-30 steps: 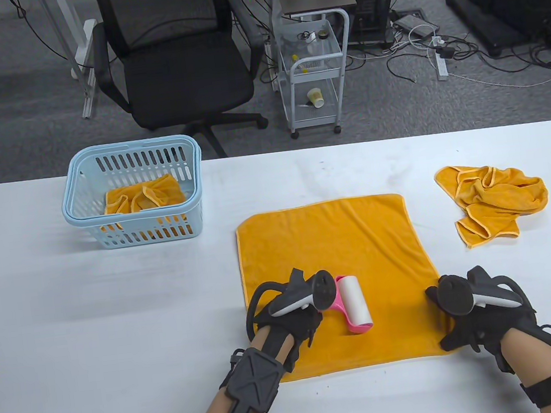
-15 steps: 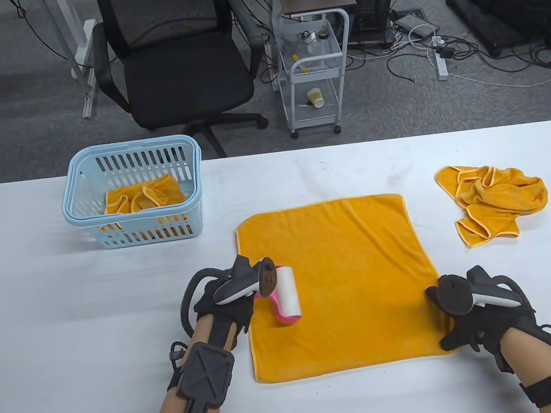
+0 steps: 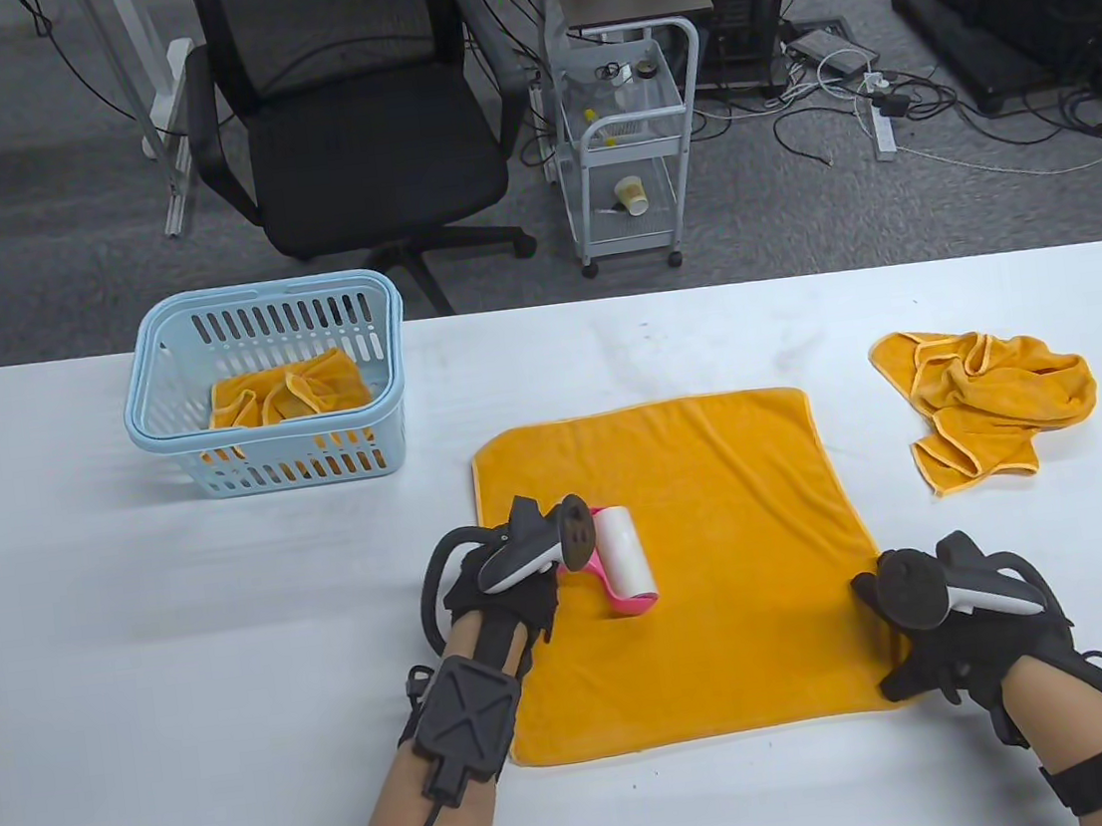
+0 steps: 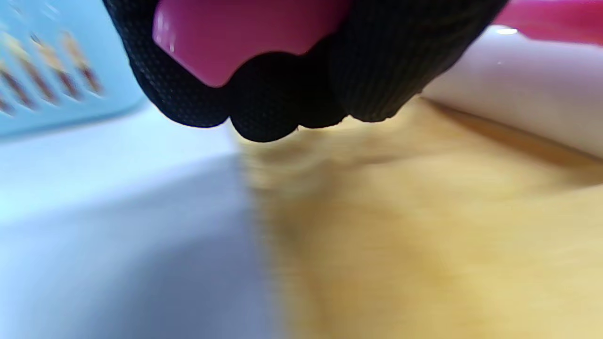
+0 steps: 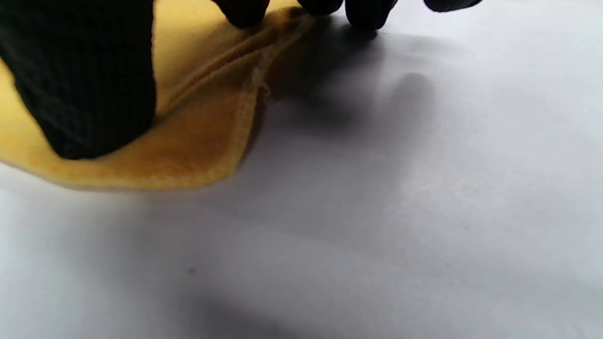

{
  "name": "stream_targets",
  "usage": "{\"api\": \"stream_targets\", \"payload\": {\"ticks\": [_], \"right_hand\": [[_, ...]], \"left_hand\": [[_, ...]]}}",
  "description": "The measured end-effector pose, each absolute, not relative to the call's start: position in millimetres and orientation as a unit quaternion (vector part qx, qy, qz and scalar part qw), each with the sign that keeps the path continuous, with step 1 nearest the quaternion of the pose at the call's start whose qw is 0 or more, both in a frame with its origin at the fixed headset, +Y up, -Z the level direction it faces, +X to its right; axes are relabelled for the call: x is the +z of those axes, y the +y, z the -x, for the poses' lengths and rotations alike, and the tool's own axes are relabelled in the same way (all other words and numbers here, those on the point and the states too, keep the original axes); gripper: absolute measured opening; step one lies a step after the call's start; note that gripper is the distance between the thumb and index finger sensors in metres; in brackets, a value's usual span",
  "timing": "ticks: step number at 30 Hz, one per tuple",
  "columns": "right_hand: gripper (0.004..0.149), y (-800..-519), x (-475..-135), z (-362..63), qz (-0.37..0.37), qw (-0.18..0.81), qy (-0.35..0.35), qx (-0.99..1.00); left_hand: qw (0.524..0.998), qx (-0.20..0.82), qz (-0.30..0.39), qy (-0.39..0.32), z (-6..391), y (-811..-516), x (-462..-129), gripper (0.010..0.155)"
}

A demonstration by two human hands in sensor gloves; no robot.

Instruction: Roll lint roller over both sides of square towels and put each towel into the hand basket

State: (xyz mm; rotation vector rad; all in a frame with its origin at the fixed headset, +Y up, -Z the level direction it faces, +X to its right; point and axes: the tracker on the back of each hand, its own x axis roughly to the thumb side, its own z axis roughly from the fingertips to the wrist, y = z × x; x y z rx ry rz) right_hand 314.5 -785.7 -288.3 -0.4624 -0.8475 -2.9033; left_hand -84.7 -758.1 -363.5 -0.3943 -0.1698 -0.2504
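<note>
An orange square towel (image 3: pixel 714 513) lies flat in the middle of the white table (image 3: pixel 137 634). My left hand (image 3: pixel 533 591) grips the pink handle (image 4: pixel 245 33) of the lint roller, and its white roll (image 3: pixel 626 554) sits on the towel's left part. In the left wrist view the black fingers (image 4: pixel 282 94) wrap the handle, with the roll (image 4: pixel 518 84) on the towel (image 4: pixel 424 235). My right hand (image 3: pixel 927 658) presses the towel's near right corner (image 5: pixel 202 141) flat, thumb (image 5: pixel 85 80) on the cloth. A blue hand basket (image 3: pixel 167 435) at the far left holds another orange towel (image 3: pixel 287 390).
A crumpled orange towel (image 3: pixel 991 399) lies at the far right of the table. Beyond the far edge stand a black office chair (image 3: pixel 356 136) and a white wire cart (image 3: pixel 628 142). The basket (image 4: pixel 47 70) shows blurred in the left wrist view.
My left hand drew the roller left across the towel to its left edge, then back to the right and a little farther from me. The right hand has stayed put.
</note>
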Motion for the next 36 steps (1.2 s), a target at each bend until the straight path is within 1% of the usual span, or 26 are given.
{"api": "stream_targets", "payload": {"ticks": [3, 5, 6, 8, 9, 12, 15, 16, 19, 22, 24, 25, 30, 33, 36], "right_hand": [[0.105, -785.5, -288.5, -314.6, 0.151, 0.041, -0.277, -0.948], [0.105, -785.5, -288.5, -314.7, 0.151, 0.041, -0.277, -0.948], [0.105, -785.5, -288.5, -314.8, 0.151, 0.040, -0.277, -0.948], [0.105, -785.5, -288.5, -314.8, 0.152, 0.040, -0.277, -0.948], [0.105, -785.5, -288.5, -314.8, 0.152, 0.041, -0.277, -0.948], [0.105, -785.5, -288.7, -314.9, 0.152, 0.040, -0.277, -0.948], [0.105, -785.7, -288.5, -315.1, 0.151, 0.039, -0.277, -0.948], [0.104, -785.7, -288.6, -315.0, 0.151, 0.039, -0.277, -0.948], [0.104, -785.7, -288.6, -315.0, 0.151, 0.039, -0.277, -0.948], [0.104, -785.5, -288.3, -315.0, 0.150, 0.037, -0.277, -0.948], [0.104, -785.5, -288.3, -315.0, 0.150, 0.037, -0.277, -0.948], [0.104, -785.5, -288.3, -315.1, 0.149, 0.037, -0.278, -0.948], [0.104, -785.3, -288.4, -315.0, 0.149, 0.038, -0.278, -0.948], [0.104, -785.2, -288.4, -315.1, 0.150, 0.038, -0.278, -0.948], [0.104, -785.2, -288.4, -315.1, 0.150, 0.037, -0.278, -0.948]], "left_hand": [[0.958, -0.195, 0.202, -0.051, 111.1, -746.5, -362.5, 0.041], [0.953, -0.224, 0.202, -0.037, 123.5, -740.9, -362.5, 0.041], [0.953, -0.221, 0.203, -0.034, 127.2, -739.1, -362.8, 0.041], [0.959, -0.187, 0.212, -0.031, 128.5, -738.3, -363.6, 0.042], [0.963, -0.164, 0.210, -0.040, 122.8, -739.2, -363.9, 0.043], [0.978, -0.056, 0.191, -0.067, 94.0, -746.9, -365.5, 0.047], [0.975, 0.028, 0.201, -0.089, 66.6, -761.1, -368.3, 0.052], [0.976, 0.035, 0.197, -0.090, 61.7, -764.9, -369.0, 0.054], [0.980, 0.013, 0.186, -0.075, 58.3, -776.1, -373.0, 0.055], [0.982, -0.003, 0.184, -0.048, 72.5, -776.2, -374.7, 0.050], [0.980, -0.039, 0.192, -0.027, 88.5, -771.4, -375.8, 0.045], [0.978, -0.073, 0.195, -0.012, 98.1, -767.0, -375.2, 0.043], [0.962, -0.191, 0.192, 0.032, 138.9, -746.4, -369.1, 0.041], [0.965, -0.186, 0.186, 0.019, 144.0, -737.6, -364.1, 0.042], [0.973, -0.095, 0.205, -0.045, 124.0, -738.1, -357.1, 0.047]]}}
